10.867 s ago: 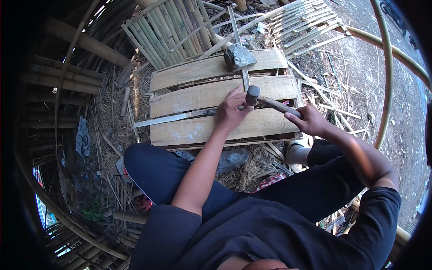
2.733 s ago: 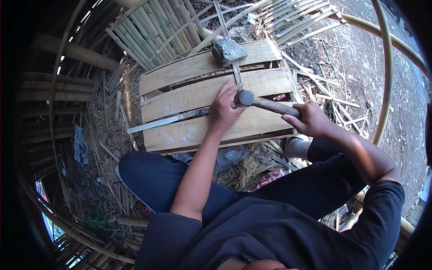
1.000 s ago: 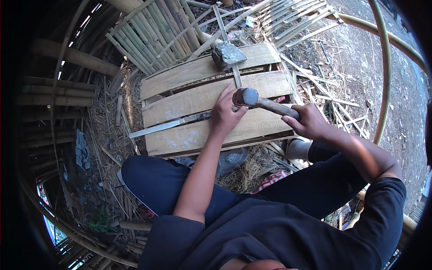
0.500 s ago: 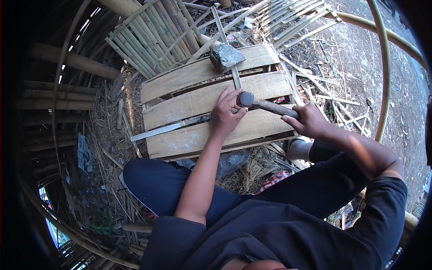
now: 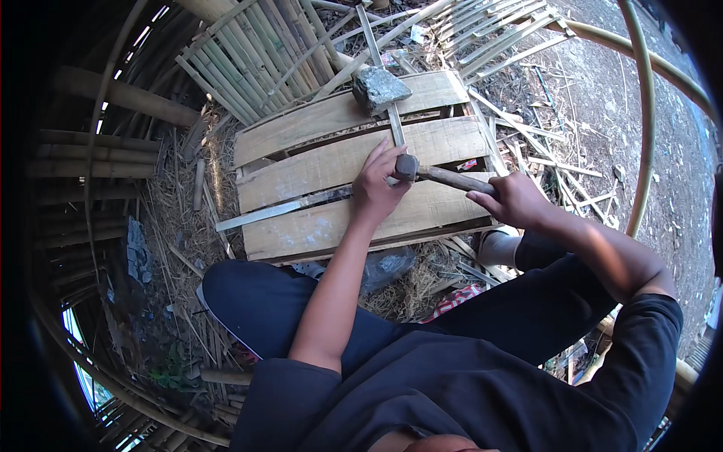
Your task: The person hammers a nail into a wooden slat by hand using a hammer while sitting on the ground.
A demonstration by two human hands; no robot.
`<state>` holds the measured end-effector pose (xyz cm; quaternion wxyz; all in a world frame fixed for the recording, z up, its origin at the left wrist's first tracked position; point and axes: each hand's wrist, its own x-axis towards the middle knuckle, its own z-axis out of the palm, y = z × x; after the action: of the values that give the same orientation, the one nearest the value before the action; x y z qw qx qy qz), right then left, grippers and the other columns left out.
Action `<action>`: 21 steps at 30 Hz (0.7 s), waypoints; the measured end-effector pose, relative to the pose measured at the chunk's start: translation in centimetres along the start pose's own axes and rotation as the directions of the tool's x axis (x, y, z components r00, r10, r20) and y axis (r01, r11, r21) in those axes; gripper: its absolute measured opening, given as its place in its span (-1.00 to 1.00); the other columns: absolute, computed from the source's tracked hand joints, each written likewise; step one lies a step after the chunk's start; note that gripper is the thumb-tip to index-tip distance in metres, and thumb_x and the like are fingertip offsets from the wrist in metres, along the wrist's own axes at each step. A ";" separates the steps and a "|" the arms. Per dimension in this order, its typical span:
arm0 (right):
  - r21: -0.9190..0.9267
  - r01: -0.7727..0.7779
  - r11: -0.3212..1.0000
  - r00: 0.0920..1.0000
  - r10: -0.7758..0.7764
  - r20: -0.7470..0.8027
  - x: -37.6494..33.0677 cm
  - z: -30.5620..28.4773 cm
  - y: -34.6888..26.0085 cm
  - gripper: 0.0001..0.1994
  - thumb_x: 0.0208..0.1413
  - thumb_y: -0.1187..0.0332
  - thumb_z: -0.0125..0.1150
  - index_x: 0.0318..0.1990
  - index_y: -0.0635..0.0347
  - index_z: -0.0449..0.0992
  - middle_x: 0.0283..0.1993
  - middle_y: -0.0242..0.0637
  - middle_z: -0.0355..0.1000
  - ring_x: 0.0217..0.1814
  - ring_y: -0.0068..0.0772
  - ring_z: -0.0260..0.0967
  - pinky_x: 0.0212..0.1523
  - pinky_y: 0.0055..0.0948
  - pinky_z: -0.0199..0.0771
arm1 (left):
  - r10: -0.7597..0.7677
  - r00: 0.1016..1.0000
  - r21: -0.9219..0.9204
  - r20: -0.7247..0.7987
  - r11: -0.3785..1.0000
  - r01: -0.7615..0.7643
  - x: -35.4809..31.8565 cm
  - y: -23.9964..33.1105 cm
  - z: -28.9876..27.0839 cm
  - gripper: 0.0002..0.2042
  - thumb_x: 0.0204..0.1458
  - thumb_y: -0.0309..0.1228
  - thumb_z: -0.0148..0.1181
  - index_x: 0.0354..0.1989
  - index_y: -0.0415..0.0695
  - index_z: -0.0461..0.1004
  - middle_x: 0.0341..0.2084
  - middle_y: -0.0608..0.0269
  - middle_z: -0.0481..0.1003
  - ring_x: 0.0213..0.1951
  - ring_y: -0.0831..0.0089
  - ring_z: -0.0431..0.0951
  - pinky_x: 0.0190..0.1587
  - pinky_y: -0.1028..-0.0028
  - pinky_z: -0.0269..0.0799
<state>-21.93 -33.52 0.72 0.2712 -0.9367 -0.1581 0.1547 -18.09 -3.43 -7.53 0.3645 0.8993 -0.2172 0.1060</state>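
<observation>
- Right hand (image 5: pixel 512 200) is wrapped tight round the wooden handle of the hammer (image 5: pixel 440 175), gripping far back from the head, which looks like the hold for a good swing.
- The hammer's dark head sits low, right beside the fingers of the left hand (image 5: pixel 380 188), over the middle plank of the pallet (image 5: pixel 331 162).
- Left hand is pressed down on that plank, fingers spread and curled near the thin bamboo strip (image 5: pixel 388 105); it seems to be steadying something small there, perhaps a nail, but whatever sits under the fingers is hidden, so I cannot tell how closed that grip is or what it holds.
- The bamboo strip runs across the planks away from the person, and a grey stone (image 5: pixel 379 87) lies on its far end at the top plank, most likely as a weight to keep it from shifting.
- A long flat metal blade (image 5: pixel 282 209) lies slantwise across the nearer planks, just left of the left hand, untouched.
- The pallet serves as the desk here, lying flat on ground strewn with bamboo offcuts and straw.
- A panel of bamboo slats (image 5: pixel 256 64) lies beyond the pallet's far left corner.
- The person sits low with knees drawn up against the pallet's near edge, keeping both hands close over the work.
</observation>
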 end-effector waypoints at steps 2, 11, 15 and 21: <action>-0.028 -0.065 0.997 0.995 0.067 0.076 0.1 -0.3 -0.5 -0.43 0.24 -0.14 0.21 -0.48 0.29 0.55 -0.62 0.04 0.43 -0.50 0.16 0.50 -0.35 0.04 0.49 | -0.091 0.996 -0.051 -0.001 0.995 0.090 -0.3 1.2 -0.3 -0.59 -0.08 -0.44 0.45 0.03 -0.05 0.64 0.25 0.06 0.47 0.30 0.17 0.47 0.19 0.31 0.48; -0.085 0.060 0.995 0.998 -0.060 0.005 -0.2 0.0 -0.2 -0.52 0.26 0.02 0.26 -0.51 0.28 0.49 -0.72 -0.03 0.32 -0.66 0.07 0.37 -0.50 -0.06 0.40 | -0.057 0.998 -0.050 -0.014 0.997 0.056 -0.2 1.2 -0.3 -0.41 -0.12 -0.50 0.47 0.19 -0.01 0.55 0.28 0.04 0.43 0.29 0.13 0.47 0.19 0.28 0.49; 0.019 0.012 1.000 0.999 -0.012 0.032 -0.7 -0.5 -0.5 -0.40 0.25 -0.17 0.20 -0.52 0.27 0.52 -0.66 0.01 0.39 -0.54 0.18 0.46 -0.38 0.04 0.49 | -0.154 0.988 -0.137 0.015 0.978 0.155 0.5 2.6 -1.0 -0.41 -0.11 -0.52 0.46 0.21 -0.02 0.53 0.22 0.02 0.49 0.32 0.11 0.44 0.20 0.29 0.48; 0.060 -0.057 0.997 0.998 0.054 0.044 -0.2 -0.6 -0.4 -0.38 0.26 -0.17 0.17 -0.50 0.32 0.55 -0.63 0.05 0.43 -0.52 0.18 0.47 -0.36 0.05 0.49 | -0.087 0.995 -0.093 -0.049 0.992 0.083 -0.4 0.7 0.1 -0.86 -0.09 -0.51 0.45 -0.32 -0.17 0.67 0.15 0.03 0.54 0.36 0.15 0.39 0.26 0.29 0.42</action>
<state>-21.98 -33.53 1.46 0.2920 -0.9285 -0.1330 0.1869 -18.79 -3.84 -7.31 0.4148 0.8871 -0.1736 0.1041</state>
